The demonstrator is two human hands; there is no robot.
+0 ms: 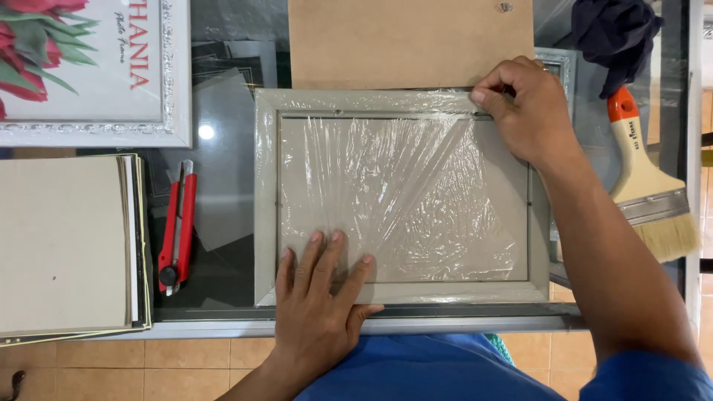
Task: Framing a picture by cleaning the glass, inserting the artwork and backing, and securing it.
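Glass-topped table (223, 186) over tan floor tiles, cluttered work spot. In the middle lies a grey picture frame (266, 200), face down, covered in clear plastic wrap (401, 186) that is wrinkled and pulled in diagonal creases. Left hand (319, 297) lies flat, fingers spread, pressing the lower part of the frame near its bottom edge; it clamps nothing, just palm-down pressure. Right hand (523, 111) is at the top right corner, thumb and fingers pinched together on the wrap edge.

To do this well, by my reading: keep the flat hand firm so the frame doesn't slide on the glass, pull the film evenly toward the corner so creases smooth out, avoid tearing at the pinch.

A brown backing board (408, 41) touches the frame's top edge. Red utility knife (177, 226) lies just left, beside a stack of card sheets (63, 245). A paintbrush (650, 186) with orange-tipped handle sits right; a dark cloth (616, 33) above it. A white ornate frame with a flower print (89, 67) sits top left.
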